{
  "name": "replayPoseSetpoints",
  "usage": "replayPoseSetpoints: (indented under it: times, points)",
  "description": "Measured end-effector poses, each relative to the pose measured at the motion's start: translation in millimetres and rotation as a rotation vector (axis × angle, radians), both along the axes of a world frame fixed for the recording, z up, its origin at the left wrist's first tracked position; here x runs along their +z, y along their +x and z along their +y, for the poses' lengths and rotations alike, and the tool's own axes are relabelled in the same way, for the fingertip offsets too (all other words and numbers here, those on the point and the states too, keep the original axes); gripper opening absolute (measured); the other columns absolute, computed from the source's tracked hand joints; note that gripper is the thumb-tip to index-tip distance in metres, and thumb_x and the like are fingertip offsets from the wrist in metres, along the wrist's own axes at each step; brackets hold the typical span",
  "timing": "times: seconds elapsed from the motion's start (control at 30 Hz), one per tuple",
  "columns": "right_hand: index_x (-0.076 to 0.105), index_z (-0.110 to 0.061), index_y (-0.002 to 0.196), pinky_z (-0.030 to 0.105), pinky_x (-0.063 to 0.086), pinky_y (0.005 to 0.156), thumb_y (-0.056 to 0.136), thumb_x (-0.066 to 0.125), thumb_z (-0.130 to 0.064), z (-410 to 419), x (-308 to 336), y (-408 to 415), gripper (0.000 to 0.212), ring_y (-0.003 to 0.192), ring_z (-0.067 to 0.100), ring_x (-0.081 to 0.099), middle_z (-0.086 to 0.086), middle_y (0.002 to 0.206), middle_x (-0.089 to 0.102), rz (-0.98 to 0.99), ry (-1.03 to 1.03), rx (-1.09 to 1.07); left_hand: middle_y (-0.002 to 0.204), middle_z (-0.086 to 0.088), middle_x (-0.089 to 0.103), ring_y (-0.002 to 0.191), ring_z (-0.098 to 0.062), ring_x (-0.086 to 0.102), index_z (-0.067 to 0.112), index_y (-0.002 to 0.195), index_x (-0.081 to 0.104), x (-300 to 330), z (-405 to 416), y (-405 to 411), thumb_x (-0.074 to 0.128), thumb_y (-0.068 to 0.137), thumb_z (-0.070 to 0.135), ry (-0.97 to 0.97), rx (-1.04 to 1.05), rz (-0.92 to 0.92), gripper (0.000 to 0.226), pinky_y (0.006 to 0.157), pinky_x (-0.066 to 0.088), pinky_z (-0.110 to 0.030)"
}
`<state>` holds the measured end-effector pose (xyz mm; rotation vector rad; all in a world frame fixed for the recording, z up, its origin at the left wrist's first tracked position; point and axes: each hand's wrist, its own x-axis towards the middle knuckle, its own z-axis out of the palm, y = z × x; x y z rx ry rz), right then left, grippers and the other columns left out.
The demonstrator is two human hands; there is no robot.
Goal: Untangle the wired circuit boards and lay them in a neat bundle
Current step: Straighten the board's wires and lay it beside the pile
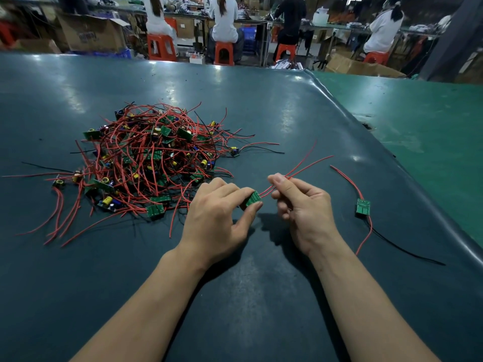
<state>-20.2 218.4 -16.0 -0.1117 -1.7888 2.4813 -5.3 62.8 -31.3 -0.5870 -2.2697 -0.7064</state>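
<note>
A single wide-angle view from the person's head looks forward and down across the dark table (261,296). Both forearms enter from the near edge, close to the lens. The far edge takes in seated workers (224,24) across the room.

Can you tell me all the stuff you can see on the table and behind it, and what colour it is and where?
tangled pile of small green circuit boards with red and black wires: one heap, too many boards to count, left of centre on the table
small green circuit board with red wires, held: one, between the two hands
loose green circuit board with red and black wires: one, lying alone at the right
dark teal table mat: one, under everything
lighter green table surface: one, far right
orange plastic stools: four, with seated people, in the background
brown cardboard boxes: several, back left and back right
left hand: pinches the held board
right hand: pinches its red wires
</note>
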Motion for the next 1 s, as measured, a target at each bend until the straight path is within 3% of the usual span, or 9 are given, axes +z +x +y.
replayPoseSetpoints:
  times: [0.33,0.47,0.53,0.6,0.67,0.73,0.83,0.9,1.0]
  points:
    - [0.069,-0.006,0.081,0.014,0.028,0.037,0.094,0.062,-0.016,29,7,-8,0.018,0.042,0.003,0.041,-0.004,0.057,0.058,0.017,-0.212,-0.188,0.077,-0.001,0.067,0.071,-0.028,0.053,0.008,0.092,0.073,0,-1,5,0.070,0.086,0.027,-0.010,-0.057,0.029,0.020,0.067,0.045,-0.044]
    - [0.068,-0.010,0.088,0.015,0.031,0.038,0.100,0.052,-0.028,41,12,-8,0.027,0.042,0.005,0.043,-0.005,0.060,0.056,-0.027,-0.415,-0.219,0.080,-0.003,0.066,0.070,-0.026,0.052,0.004,0.099,0.072,4,-2,5,0.069,0.087,0.021,0.048,-0.062,0.068,0.021,0.069,0.046,-0.044]
    - [0.067,-0.013,0.093,0.016,0.033,0.038,0.101,0.046,-0.029,44,13,-7,0.027,0.044,0.007,0.045,-0.003,0.064,0.058,-0.075,-0.457,-0.159,0.087,-0.004,0.067,0.075,-0.027,0.056,0.000,0.114,0.068,8,0,6,0.069,0.088,0.018,0.116,-0.026,0.108,0.032,0.075,0.048,-0.042]
    - [0.067,-0.015,0.097,0.016,0.034,0.038,0.095,0.052,-0.018,35,12,-3,0.015,0.046,0.008,0.048,-0.003,0.066,0.062,-0.100,-0.300,0.003,0.094,0.002,0.064,0.080,-0.027,0.059,-0.001,0.123,0.061,11,3,7,0.068,0.089,0.017,0.251,-0.015,0.112,0.039,0.081,0.050,-0.039]
    - [0.070,-0.017,0.096,0.017,0.037,0.038,0.087,0.063,-0.017,20,7,4,0.011,0.050,0.010,0.054,0.000,0.072,0.066,-0.071,-0.106,0.266,0.098,0.009,0.060,0.087,-0.027,0.062,0.002,0.115,0.061,12,4,8,0.069,0.088,0.016,0.329,-0.047,0.109,0.032,0.082,0.052,-0.043]
    - [0.073,-0.019,0.085,0.020,0.043,0.038,0.087,0.065,-0.029,5,5,12,0.013,0.052,0.013,0.058,0.004,0.074,0.066,-0.036,-0.021,0.461,0.098,0.003,0.062,0.088,-0.026,0.061,0.006,0.105,0.063,10,2,8,0.069,0.087,0.015,0.279,-0.058,0.099,0.021,0.076,0.053,-0.046]
    - [0.073,-0.018,0.079,0.023,0.045,0.039,0.085,0.065,-0.032,0,4,13,0.017,0.054,0.016,0.059,0.008,0.077,0.068,0.001,0.005,0.455,0.091,-0.003,0.065,0.079,-0.023,0.058,0.010,0.099,0.067,10,-2,5,0.067,0.085,0.020,0.204,-0.018,0.076,0.017,0.074,0.049,-0.041]
    - [0.072,-0.012,0.087,0.024,0.045,0.041,0.087,0.063,-0.021,5,5,13,0.014,0.058,0.020,0.060,0.013,0.084,0.067,-0.001,-0.054,0.475,0.087,-0.001,0.066,0.075,-0.024,0.058,0.010,0.098,0.070,10,-2,4,0.070,0.085,0.022,0.171,0.013,0.095,0.017,0.072,0.045,-0.038]
    - [0.069,-0.006,0.102,0.027,0.048,0.043,0.082,0.053,-0.012,6,4,15,0.027,0.064,0.021,0.062,0.012,0.094,0.067,-0.018,-0.076,0.569,0.087,0.002,0.070,0.073,-0.025,0.059,0.011,0.098,0.074,11,-4,1,0.074,0.084,0.022,0.160,0.053,0.136,0.018,0.070,0.046,-0.041]
